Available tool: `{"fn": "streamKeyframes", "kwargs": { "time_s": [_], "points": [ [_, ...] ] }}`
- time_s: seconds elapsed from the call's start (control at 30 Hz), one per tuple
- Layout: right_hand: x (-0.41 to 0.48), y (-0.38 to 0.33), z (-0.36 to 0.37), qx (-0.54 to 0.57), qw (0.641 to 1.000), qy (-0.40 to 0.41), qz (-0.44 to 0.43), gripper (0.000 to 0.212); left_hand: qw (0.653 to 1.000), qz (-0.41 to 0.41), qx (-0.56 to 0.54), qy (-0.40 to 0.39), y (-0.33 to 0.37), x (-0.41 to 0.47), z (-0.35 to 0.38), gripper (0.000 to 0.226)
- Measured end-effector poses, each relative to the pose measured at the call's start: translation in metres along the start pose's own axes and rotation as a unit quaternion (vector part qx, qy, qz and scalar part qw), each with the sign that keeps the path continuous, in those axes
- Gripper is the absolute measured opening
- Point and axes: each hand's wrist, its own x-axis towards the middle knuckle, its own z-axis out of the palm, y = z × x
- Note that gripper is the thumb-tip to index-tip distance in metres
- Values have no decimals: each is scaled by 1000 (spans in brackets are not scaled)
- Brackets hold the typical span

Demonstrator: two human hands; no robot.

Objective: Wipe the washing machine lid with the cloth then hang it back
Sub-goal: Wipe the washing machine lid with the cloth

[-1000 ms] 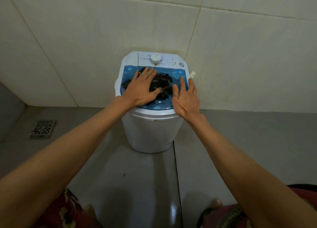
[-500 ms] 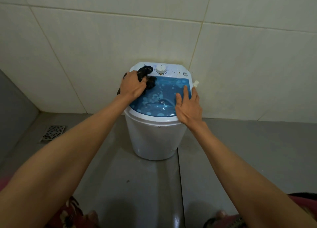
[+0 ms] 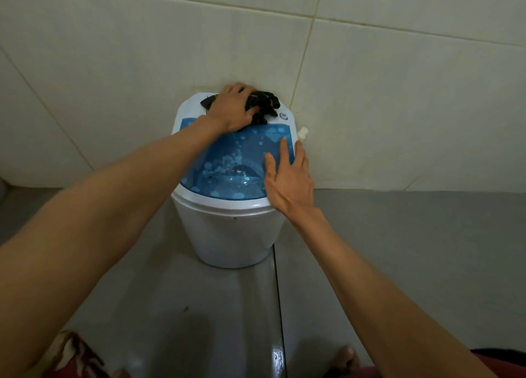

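Observation:
A small white washing machine stands on the grey floor against the tiled wall. Its lid is clear blue with pale dots. My left hand presses a bunched black cloth onto the white control panel at the back of the top, and hand and cloth cover the dial. My right hand lies flat with fingers spread on the right side of the lid.
A small white button shows at the panel's right end. A white hose stub sticks out on the machine's right side. Cream wall tiles rise directly behind. My feet show at the bottom edge.
My left hand has carried the cloth from the middle of the lid to the back left corner, then rightward across the control panel. My right hand has stayed on the lid.

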Motion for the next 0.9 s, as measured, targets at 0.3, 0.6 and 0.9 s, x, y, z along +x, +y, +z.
{"fn": "streamKeyframes", "kwargs": {
  "time_s": [0.3,0.6,0.9],
  "points": [
    [0,0,1,4,1000,5,0,65,983,-142,-20,114,33,-2,22,54],
    [-2,0,-4,-9,1000,-6,-2,66,999,25,-34,-27,-59,-42,-6,66],
    [-1,-1,-3,-13,1000,-1,0,67,931,-304,-199,-37,-80,-32,-37,72]
  ]
}}
